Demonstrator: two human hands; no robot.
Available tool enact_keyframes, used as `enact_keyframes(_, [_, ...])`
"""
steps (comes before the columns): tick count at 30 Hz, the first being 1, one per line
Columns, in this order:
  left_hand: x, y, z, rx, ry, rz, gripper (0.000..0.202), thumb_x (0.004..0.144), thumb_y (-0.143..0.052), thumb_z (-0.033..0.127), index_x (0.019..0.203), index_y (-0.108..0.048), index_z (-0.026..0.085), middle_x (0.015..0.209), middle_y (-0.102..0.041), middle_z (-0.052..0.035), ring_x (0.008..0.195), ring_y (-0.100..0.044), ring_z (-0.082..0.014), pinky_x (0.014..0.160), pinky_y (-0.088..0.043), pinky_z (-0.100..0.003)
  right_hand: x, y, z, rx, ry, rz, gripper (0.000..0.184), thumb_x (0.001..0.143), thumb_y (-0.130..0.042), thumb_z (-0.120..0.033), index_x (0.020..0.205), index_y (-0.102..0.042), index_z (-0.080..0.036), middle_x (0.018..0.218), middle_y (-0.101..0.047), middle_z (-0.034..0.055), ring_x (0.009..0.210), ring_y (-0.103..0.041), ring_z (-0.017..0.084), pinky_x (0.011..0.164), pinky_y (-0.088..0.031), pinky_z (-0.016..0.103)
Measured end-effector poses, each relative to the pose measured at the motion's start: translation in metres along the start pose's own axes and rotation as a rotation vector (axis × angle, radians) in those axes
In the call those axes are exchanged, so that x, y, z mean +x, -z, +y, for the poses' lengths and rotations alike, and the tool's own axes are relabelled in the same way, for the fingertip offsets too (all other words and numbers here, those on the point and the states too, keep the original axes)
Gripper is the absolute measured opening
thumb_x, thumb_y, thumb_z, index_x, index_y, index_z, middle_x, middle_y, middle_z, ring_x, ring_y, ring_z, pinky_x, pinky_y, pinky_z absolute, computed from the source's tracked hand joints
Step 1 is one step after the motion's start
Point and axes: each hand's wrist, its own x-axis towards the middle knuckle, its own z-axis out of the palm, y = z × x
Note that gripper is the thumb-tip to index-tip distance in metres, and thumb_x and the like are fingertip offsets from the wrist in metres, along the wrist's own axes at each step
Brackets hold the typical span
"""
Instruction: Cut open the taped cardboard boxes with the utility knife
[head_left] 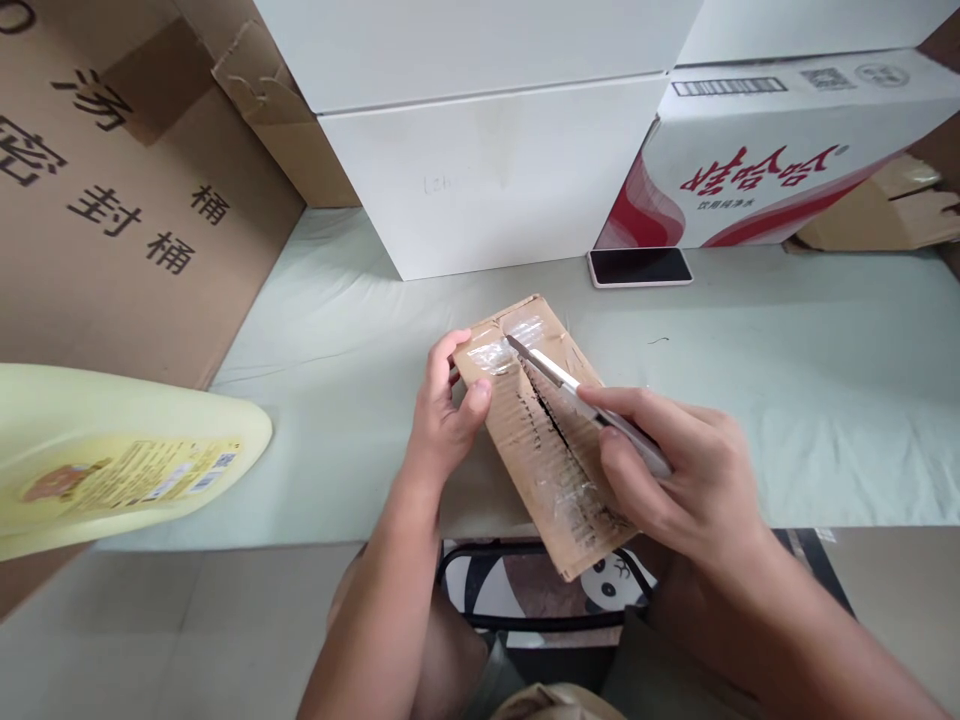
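Observation:
A small brown cardboard box (517, 420) with clear tape across its top lies tilted at the front edge of the cloth-covered table. Along its middle runs a dark, partly parted seam with torn marks beside it. My left hand (454, 410) grips the box's upper left corner, thumb on top and fingers at the side. In my right hand (675, 470) is a utility knife (551, 370) with a pale handle. Its blade tip touches or hovers just over the tape near the seam's far end; I cannot tell which.
A phone (641, 267) lies behind the box, before a white box (495, 190) and a red-and-white carton (750, 170). A large cardboard carton (135, 220) and a yellow bottle (135, 455) stand at left. A panda-print item (510, 585) shows below the table's edge.

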Motion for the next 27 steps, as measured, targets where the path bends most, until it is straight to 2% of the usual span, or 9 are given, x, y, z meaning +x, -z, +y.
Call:
enact_keyframes(8, [0.0016, 0.0006, -0.0001, -0.004, -0.013, -0.008, 0.073, 0.088, -0.063, 0.077, 0.140, -0.049, 0.028, 0.139, -0.063, -0.0135, 0.117, -0.068, -0.0310, 0.100, -0.058, -0.049, 0.0045, -0.0043, 0.0008, 0.018, 0.023, -0.026, 0.029, 0.090, -0.049, -0.011, 0.102, -0.074, -0.019, 0.054, -0.053, -0.0069, 0.039, -0.038, 0.007, 0.041, -0.036, 0.020])
enact_keyframes(19, [0.0009, 0.0009, 0.0025, -0.013, -0.008, -0.009, 0.069, 0.089, -0.063, 0.075, 0.139, -0.051, 0.028, 0.135, -0.064, -0.0120, 0.114, -0.068, -0.0294, 0.099, -0.059, -0.047, -0.0038, 0.0014, -0.0008, 0.073, -0.015, 0.063, 0.028, 0.086, -0.049, -0.011, 0.096, -0.074, -0.019, 0.051, -0.048, -0.0078, 0.037, -0.033, 0.007, 0.037, -0.029, 0.022])
enact_keyframes(27, [0.0018, 0.0027, -0.0008, 0.020, 0.000, 0.005, 0.071, 0.088, -0.064, 0.075, 0.139, -0.051, 0.027, 0.134, -0.065, -0.0124, 0.111, -0.069, -0.0294, 0.095, -0.060, -0.045, 0.0018, -0.0026, -0.0005, 0.084, -0.038, -0.038, 0.030, 0.087, -0.050, -0.010, 0.102, -0.076, -0.017, 0.052, -0.050, -0.0072, 0.039, -0.038, 0.008, 0.041, -0.033, 0.023])
